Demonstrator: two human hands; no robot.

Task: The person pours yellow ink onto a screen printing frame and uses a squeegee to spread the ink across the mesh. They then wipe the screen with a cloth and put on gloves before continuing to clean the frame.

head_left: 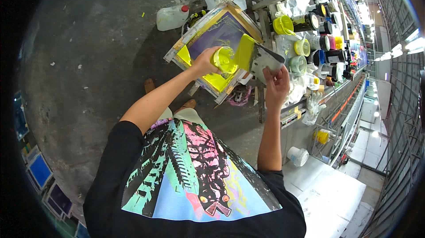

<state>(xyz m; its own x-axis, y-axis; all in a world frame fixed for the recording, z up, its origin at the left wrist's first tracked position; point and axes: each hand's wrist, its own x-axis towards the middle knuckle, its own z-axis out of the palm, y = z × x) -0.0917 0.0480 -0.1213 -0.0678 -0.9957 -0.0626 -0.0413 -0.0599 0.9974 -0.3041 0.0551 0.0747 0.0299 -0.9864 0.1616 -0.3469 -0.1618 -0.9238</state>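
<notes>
My left hand (205, 63) is wrapped round a clear cup (226, 60) of bright yellow ink, held over a framed printing screen (173, 47). Close to the cup's rim, a flat grey scraper (264, 62) is pinched in my right hand (277, 84). Its left end carries a thick coat of yellow ink (245, 51). The screen has a wooden, taped frame and a purple mesh (221, 30), with yellow ink smeared along its near and left sides. Part of the mesh is hidden behind my left hand, the cup and the scraper.
A translucent jug with a red cap (171, 17) stands on the floor beyond the screen. To the right, a bench holds several ink tubs, including a yellow tub (283, 25) with a tool in it. A white bucket (297, 156) sits lower right; framed screens (40, 170) lean at far left.
</notes>
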